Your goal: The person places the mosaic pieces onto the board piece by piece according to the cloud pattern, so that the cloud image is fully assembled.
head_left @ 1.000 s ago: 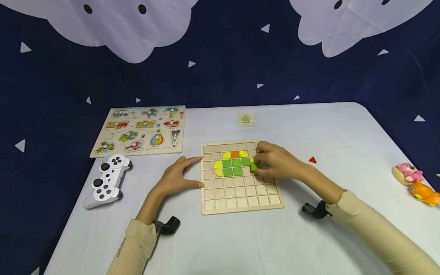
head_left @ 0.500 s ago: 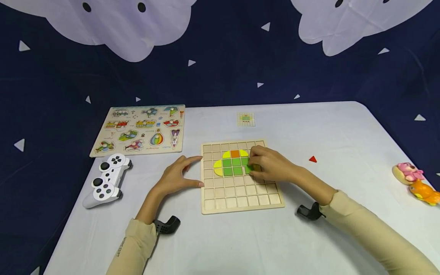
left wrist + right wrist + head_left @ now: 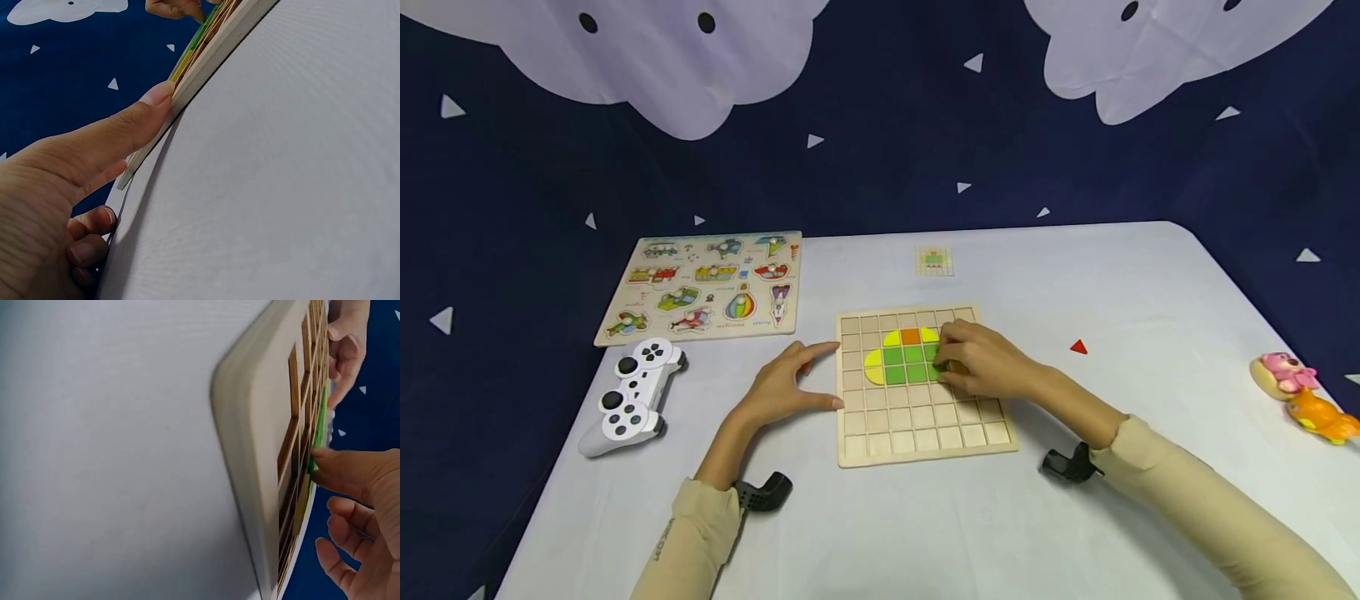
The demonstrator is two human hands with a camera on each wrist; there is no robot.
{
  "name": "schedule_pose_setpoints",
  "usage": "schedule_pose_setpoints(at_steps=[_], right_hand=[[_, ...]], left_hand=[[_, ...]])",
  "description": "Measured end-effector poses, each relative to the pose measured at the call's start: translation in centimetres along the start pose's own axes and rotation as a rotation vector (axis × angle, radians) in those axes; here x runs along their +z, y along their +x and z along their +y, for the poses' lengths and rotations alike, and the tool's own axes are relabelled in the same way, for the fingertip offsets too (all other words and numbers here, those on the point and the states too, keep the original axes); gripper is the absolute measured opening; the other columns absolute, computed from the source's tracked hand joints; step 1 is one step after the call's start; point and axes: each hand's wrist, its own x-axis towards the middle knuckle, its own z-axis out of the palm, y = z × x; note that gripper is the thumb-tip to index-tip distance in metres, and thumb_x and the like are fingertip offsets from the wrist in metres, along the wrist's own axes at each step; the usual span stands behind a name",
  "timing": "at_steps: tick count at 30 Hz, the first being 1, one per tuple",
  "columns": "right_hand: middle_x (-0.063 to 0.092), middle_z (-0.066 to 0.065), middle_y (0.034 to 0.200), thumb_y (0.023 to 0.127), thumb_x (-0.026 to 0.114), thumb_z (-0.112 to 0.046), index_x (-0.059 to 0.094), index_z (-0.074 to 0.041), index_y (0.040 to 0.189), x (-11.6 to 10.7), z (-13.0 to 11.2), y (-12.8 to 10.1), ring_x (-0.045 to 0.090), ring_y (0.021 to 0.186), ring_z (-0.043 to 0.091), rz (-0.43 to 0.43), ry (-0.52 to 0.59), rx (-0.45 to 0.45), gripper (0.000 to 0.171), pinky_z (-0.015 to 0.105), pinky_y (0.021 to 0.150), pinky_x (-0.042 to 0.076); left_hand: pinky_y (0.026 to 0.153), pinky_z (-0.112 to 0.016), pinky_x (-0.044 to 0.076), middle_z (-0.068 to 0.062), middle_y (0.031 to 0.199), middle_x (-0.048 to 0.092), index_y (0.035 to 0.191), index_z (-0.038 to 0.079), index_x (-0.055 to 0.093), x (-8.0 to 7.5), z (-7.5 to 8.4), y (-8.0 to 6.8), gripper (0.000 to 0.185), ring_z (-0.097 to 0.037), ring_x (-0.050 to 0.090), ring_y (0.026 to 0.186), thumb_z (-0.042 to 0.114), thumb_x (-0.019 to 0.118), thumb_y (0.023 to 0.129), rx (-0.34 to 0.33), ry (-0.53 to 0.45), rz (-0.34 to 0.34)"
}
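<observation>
Right hand (image 3: 981, 367) fingertips press a green square tile (image 3: 937, 367) into the wooden grid board (image 3: 925, 433), right of the green block. Left hand (image 3: 786, 385), fingers relaxed, braces the board's left edge. Risk: tile seats crooked, or the push slides the board.

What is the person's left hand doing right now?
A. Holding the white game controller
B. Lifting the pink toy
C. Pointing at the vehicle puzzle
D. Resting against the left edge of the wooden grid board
D: the left hand lies on the table with its thumb against the left edge of the wooden grid board, and the left wrist view shows the same contact, while the white game controller lies untouched.
</observation>
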Motion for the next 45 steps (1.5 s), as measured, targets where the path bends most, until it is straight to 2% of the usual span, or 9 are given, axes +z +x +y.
schedule_pose_setpoints(at_steps=[7,13,19,24,35,45], right_hand=[[0.059,0.003,0.095,0.083,0.08,-0.017,0.076,-0.006,0.105,-1.4,1.5,-1.7,0.049,0.085,0.013,0.056,0.019,0.087,0.025,0.032,0.075,0.046],[0.059,0.006,0.095,0.081,0.08,-0.011,0.076,-0.002,0.103,-2.7,3.3,-3.9,0.052,0.088,0.016,0.095,-0.018,0.181,0.024,0.037,0.076,0.047],[0.059,0.006,0.092,0.078,0.083,-0.011,0.076,-0.001,0.101,-2.9,4.6,-6.2,0.053,0.085,0.017,0.094,-0.091,0.2,0.026,0.039,0.075,0.048],[0.057,0.003,0.091,0.077,0.084,-0.013,0.077,-0.003,0.099,-3.0,5.2,-7.7,0.05,0.083,0.014,0.088,-0.101,0.22,0.025,0.037,0.073,0.046],[0.057,0.001,0.089,0.079,0.081,-0.01,0.078,-0.009,0.092,-2.8,5.2,-8.4,0.047,0.083,0.013,0.073,-0.111,0.201,0.014,0.035,0.07,0.043],[0.054,0.0,0.087,0.075,0.083,-0.009,0.075,-0.005,0.084,-2.8,5.4,-8.2,0.05,0.081,0.014,0.082,-0.165,0.131,0.012,0.036,0.07,0.046]], left_hand=[[0.069,-0.034,0.03,-0.003,0.089,0.04,0.144,0.024,0.053,0.1,-0.2,0.0,0.088,-0.018,0.038,0.077,0.046,0.089,0.067,0.012,0.012,0.007],[0.069,-0.034,0.03,-0.003,0.088,0.039,0.144,0.024,0.053,-0.1,-0.1,0.1,0.088,-0.017,0.036,0.075,0.045,0.09,0.067,0.016,0.009,0.006],[0.069,-0.034,0.03,-0.003,0.088,0.039,0.144,0.024,0.053,0.0,0.0,0.2,0.088,-0.017,0.036,0.076,0.045,0.09,0.067,0.014,0.003,0.004],[0.069,-0.034,0.03,-0.003,0.088,0.039,0.144,0.024,0.054,0.0,0.0,0.1,0.088,-0.017,0.037,0.076,0.045,0.09,0.066,0.007,0.009,0.008],[0.069,-0.034,0.03,-0.002,0.088,0.039,0.144,0.023,0.053,0.1,-0.1,0.0,0.088,-0.017,0.036,0.076,0.045,0.09,0.067,0.009,0.011,0.011],[0.07,-0.034,0.03,-0.002,0.088,0.039,0.144,0.024,0.054,0.1,-0.1,0.1,0.087,-0.017,0.036,0.076,0.045,0.09,0.067,0.016,0.014,0.013]])
